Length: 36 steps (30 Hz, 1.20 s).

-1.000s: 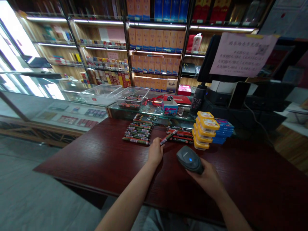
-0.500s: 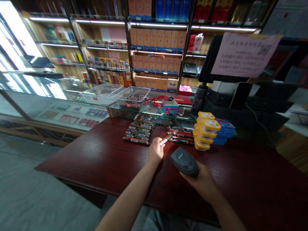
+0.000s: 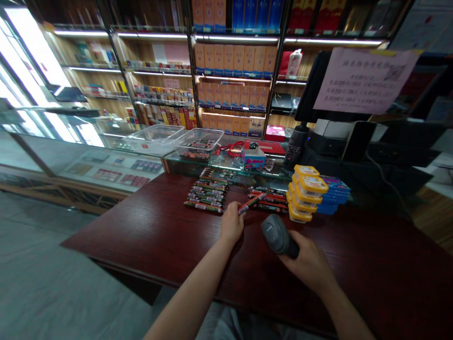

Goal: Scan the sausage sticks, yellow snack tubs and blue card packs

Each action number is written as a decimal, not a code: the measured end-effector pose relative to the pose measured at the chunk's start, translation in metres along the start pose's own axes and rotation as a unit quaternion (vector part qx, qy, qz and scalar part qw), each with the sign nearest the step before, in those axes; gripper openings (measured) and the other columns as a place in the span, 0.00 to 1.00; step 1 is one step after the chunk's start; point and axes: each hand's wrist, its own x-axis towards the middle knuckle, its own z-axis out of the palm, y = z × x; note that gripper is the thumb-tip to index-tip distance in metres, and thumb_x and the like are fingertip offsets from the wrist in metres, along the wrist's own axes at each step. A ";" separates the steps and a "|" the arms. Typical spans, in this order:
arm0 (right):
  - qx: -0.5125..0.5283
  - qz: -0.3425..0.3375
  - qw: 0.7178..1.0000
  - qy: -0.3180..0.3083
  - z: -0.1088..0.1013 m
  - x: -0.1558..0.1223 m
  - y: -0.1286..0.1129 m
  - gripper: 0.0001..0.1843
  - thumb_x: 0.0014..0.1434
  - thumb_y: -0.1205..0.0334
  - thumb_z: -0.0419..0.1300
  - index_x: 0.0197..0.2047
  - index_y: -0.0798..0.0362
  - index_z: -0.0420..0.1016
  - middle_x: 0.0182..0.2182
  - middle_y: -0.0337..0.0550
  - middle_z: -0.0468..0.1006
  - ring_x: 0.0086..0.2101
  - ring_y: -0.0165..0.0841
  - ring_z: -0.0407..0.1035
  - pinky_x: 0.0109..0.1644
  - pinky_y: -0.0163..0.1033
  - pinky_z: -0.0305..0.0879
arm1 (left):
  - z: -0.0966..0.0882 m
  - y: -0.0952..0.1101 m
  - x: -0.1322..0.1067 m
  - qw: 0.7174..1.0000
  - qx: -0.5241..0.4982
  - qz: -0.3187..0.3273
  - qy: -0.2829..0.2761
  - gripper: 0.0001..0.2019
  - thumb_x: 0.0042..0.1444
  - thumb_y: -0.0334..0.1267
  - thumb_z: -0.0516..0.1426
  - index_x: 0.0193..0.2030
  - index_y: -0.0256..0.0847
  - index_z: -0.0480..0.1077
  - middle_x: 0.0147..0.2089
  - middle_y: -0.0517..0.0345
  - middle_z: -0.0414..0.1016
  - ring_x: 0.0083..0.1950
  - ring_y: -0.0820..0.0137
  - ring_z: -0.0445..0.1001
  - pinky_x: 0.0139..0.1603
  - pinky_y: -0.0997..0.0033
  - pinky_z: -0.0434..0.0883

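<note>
Fig. Wrapped stick and scanner, pos. given rel. to the tub stack

The tub stack (image 3: 307,193), w/ yellow lids, stands on the desk (image 3: 159,226) & serves as landmark. The held stick (image 3: 252,203) lies left of it, on the near side of the orange stick pile (image 3: 272,200), over which its far end passes in this view; contact there can't be told. Long axis: oblique, running from the left hand (image 3: 232,224) away & rightward, i.e. approx. toward the stack. The left hand is the nearer of the two: its fingers are clamped on the stick's near end, leaving most of the length exposed on the stack side.

The scanner (image 3: 278,234) is on the near side of the stack & a little left of it, apart from the stick; its broad head slants away & leftward, roughly to the stick's side. Fingers of the right hand (image 3: 309,259) are wrapped round its handle, partly hidden beneath.

Pose: left forearm slants in from the near edge, hand low, apparently resting on the desk; right forearm slants leftward, hand apparently raised. Green stick rows (image 3: 207,195) lie well left of the stack; blue boxes (image 3: 334,194) sit just right of it
</note>
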 end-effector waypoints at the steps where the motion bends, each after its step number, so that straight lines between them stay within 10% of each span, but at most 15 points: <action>1: -0.035 -0.005 0.999 0.007 0.003 0.000 0.006 0.14 0.50 0.57 0.59 0.42 0.49 0.72 0.35 0.43 0.80 0.36 0.42 0.75 0.38 0.42 0.67 | -0.001 0.002 -0.001 1.000 0.010 0.005 -0.004 0.10 0.57 0.33 0.56 0.46 0.41 0.64 0.44 0.54 0.70 0.47 0.65 0.71 0.49 0.66 0.67; 15: -0.144 -0.102 0.981 0.082 0.022 -0.009 0.045 0.16 0.54 0.60 0.56 0.47 0.54 0.71 0.40 0.46 0.79 0.38 0.40 0.73 0.41 0.42 0.66 | -0.039 0.004 0.024 0.986 0.134 0.088 -0.056 0.08 0.58 0.39 0.57 0.44 0.48 0.73 0.42 0.56 0.69 0.49 0.64 0.63 0.51 0.64 0.62; 26: -0.139 -0.099 0.983 0.070 0.024 -0.010 0.050 0.16 0.53 0.59 0.58 0.46 0.51 0.71 0.39 0.43 0.80 0.37 0.39 0.74 0.38 0.41 0.67 | -0.130 -0.086 0.006 0.981 0.180 0.045 -0.053 0.13 0.56 0.41 0.56 0.47 0.50 0.75 0.46 0.56 0.67 0.51 0.63 0.61 0.58 0.60 0.59; 36: -0.125 -0.087 0.986 0.069 0.021 -0.013 0.041 0.15 0.55 0.60 0.55 0.46 0.51 0.70 0.39 0.43 0.79 0.38 0.39 0.74 0.40 0.42 0.66 | -0.127 -0.099 -0.006 0.975 0.216 -0.034 0.034 0.18 0.53 0.35 0.57 0.52 0.48 0.69 0.51 0.54 0.64 0.55 0.61 0.61 0.59 0.59 0.60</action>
